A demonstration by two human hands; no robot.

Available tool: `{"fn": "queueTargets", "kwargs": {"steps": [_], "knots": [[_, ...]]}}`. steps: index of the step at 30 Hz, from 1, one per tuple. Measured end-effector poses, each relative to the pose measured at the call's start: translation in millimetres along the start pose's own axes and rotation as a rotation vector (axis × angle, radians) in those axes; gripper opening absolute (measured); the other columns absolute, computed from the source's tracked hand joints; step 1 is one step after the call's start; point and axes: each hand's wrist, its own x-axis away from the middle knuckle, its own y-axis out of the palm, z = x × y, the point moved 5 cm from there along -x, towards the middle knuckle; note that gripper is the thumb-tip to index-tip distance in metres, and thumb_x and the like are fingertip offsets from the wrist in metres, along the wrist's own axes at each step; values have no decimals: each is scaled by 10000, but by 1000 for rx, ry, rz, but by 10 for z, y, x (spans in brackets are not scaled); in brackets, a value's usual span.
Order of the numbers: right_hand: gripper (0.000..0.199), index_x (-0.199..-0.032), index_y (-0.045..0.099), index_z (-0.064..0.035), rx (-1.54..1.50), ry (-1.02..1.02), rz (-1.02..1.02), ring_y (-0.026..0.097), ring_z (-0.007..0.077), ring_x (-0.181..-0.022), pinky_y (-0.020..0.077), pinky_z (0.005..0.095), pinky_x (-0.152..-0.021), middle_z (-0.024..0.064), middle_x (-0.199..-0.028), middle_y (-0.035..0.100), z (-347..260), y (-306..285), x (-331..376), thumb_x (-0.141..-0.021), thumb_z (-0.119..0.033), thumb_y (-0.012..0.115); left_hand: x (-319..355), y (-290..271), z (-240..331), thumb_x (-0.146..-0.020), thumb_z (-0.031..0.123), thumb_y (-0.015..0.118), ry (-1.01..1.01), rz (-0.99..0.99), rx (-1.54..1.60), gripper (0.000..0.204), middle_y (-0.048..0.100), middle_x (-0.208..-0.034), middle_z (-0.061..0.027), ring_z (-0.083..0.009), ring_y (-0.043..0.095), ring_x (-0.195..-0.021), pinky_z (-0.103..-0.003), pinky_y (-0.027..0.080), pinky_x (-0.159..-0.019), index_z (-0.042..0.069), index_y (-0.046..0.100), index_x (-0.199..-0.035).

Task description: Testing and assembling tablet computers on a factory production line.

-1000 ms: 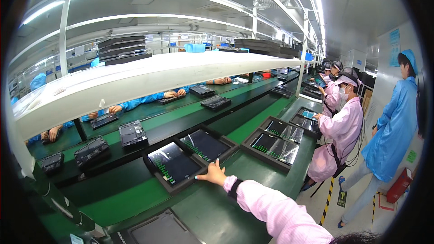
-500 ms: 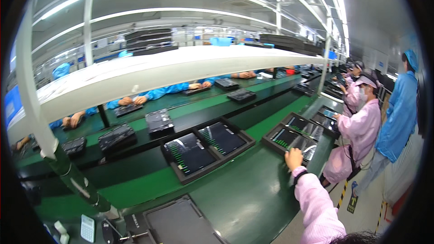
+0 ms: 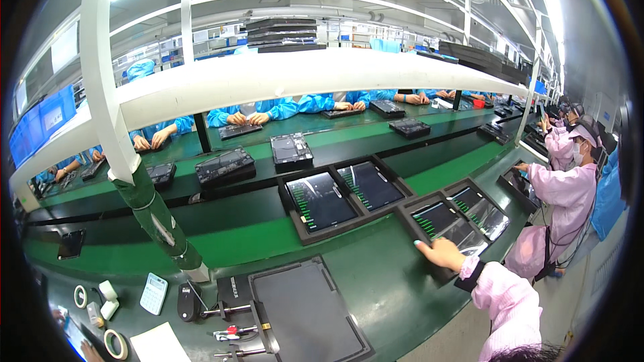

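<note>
My right hand [image 3: 443, 253], in a pink sleeve with a dark wristband, is at the near edge of a black two-compartment tray [image 3: 408, 220]. Its thumb points left with pale blue at the tip; the other fingers are curled at the rim, partly hidden. In the tray lie two tablets [image 3: 436, 217] with dark screens and green marks. Just left of it, a similar black tray [image 3: 310, 236] carries two more tablets [image 3: 370, 186]. My left hand does not show. A glossy device [image 3: 70, 332] at the lower left rim bears a brownish shape I cannot make out.
A flat black fixture [image 3: 302, 308] with metal rods, a calculator [image 3: 154, 293], tape rolls [image 3: 115, 345] and paper [image 3: 159, 345] lie on the green bench. A post [image 3: 157, 218] rises at left. Opened devices [image 3: 292, 150] line the far side; co-workers in blue and pink [image 3: 567, 184] work nearby.
The view has swung left, bringing tape and paper into sight. The tray at my right hand has come closer to the left tray. My right hand has stayed at its near edge.
</note>
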Motion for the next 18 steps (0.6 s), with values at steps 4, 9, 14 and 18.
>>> {"fn": "queueTargets", "kwargs": {"steps": [4, 9, 14, 18], "knots": [[857, -667, 628, 106, -14, -282, -122, 615, 435, -736, 486, 461, -737, 285, -652, 593, -836, 201, 376, -887, -632, 251, -87, 125, 80, -962, 251, 329, 55, 79, 57, 386, 650, -950, -96, -274, 568, -985, -383, 422, -898, 5, 621, -1015], [798, -555, 520, 73, -316, -371, -451, 603, 358, -637, 464, 449, -670, 231, -570, 543, -1404, 387, 729, -910, -593, 264, -381, 164, 436, -907, 100, 443, 154, 40, 97, 216, 624, -990, -126, -306, 569, -953, -447, 421, -909, 7, 620, -988], [417, -882, 604, 33, -434, -411, 166, 613, 375, -794, 478, 422, -686, 207, -820, 623, -1146, -206, 700, -902, -370, 497, -387, 88, 383, -913, 81, 410, 145, 49, 99, 240, 626, -955, -142, -317, 582, -906, -453, 413, -904, 2, 623, -990], [451, -812, 571, 47, -81, -150, 255, 601, 404, -750, 477, 462, -670, 235, -769, 597, -400, -26, 578, -900, -388, 492, -332, 98, 133, -923, 147, 414, 124, -7, 78, 270, 638, -960, -129, -304, 584, -902, -435, 401, -919, 12, 631, -1010]]}}
